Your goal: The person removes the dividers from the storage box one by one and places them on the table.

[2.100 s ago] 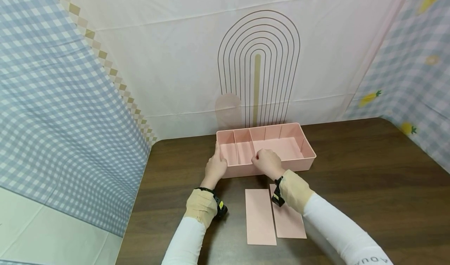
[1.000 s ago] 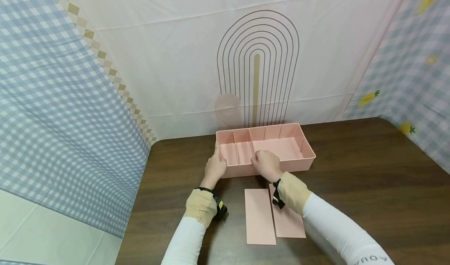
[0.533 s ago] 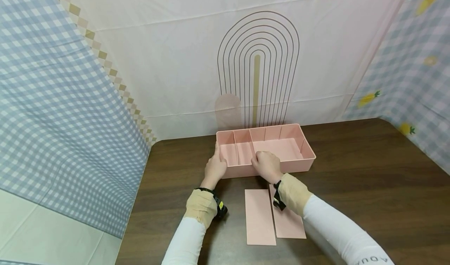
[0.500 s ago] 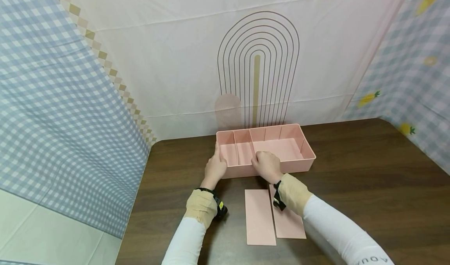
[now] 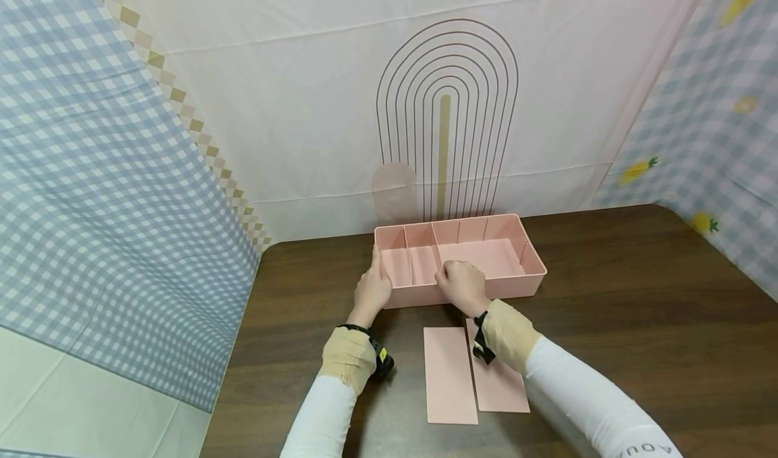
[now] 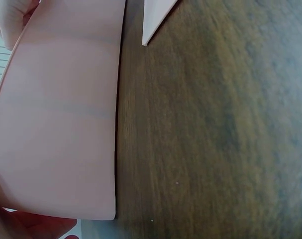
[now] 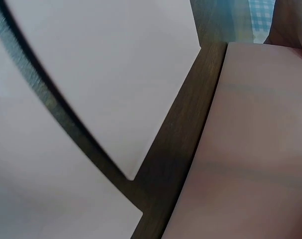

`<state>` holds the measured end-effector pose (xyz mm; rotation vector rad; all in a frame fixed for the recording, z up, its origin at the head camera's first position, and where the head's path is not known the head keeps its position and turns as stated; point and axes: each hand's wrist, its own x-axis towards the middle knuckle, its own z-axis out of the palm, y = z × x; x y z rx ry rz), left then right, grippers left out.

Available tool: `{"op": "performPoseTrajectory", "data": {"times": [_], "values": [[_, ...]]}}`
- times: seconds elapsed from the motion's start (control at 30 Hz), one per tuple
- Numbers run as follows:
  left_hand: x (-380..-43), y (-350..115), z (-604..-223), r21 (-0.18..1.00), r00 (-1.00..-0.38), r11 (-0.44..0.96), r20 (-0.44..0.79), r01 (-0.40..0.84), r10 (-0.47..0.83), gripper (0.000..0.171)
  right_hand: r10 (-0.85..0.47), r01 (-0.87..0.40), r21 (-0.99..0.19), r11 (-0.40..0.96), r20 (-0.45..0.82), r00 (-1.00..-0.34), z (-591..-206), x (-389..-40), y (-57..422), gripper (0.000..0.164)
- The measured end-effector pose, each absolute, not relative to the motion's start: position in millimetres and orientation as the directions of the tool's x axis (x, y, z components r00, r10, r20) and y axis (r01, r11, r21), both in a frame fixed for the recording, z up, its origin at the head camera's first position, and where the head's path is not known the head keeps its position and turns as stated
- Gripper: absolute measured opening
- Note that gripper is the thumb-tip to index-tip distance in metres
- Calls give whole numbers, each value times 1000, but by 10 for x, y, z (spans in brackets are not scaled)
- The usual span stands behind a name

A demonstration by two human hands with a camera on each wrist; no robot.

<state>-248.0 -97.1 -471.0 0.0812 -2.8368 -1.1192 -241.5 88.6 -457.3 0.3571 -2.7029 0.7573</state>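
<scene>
On a brown table (image 5: 304, 309), two flat pink boards (image 5: 450, 375) up close. Past them, gripped at its left end by the left hand (image 5: 372, 289) — one pink box (image 5: 416, 298) with two thin walls (image 5: 435, 244) inside, the second pinched by the right hand (image 5: 464, 286). Behind — white cloth (image 5: 316, 140).

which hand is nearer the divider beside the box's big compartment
Right. The right hand is at the front end of that divider; the left hand is at the left end of the box, beyond another divider.
</scene>
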Motion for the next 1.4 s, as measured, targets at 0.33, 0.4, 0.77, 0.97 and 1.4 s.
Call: {"op": "performPoseTrajectory", "data": {"times": [0.33,0.4,0.77,0.97,1.4], "values": [[-2468,-968,-4689,683,-995,730,69,-9,-78,56,-145,-330,-471,818,385,-911,-4578,-2422,891,33],[-2463,-968,-4682,684,-995,729,71,-5,-74,56,-145,-336,-474,814,396,-907,-4584,-2424,893,34],[-2476,-968,-4694,678,-995,735,73,-5,-74,56,-137,-368,-476,799,453,-881,-4611,-2429,892,36],[-2473,-972,-4695,676,-995,737,69,-8,-75,56,-132,-372,-488,790,457,-880,-4610,-2430,889,37],[-2468,-972,-4695,703,-996,711,61,-8,-71,58,-133,-392,-495,776,479,-868,-4588,-2422,889,36]]}}
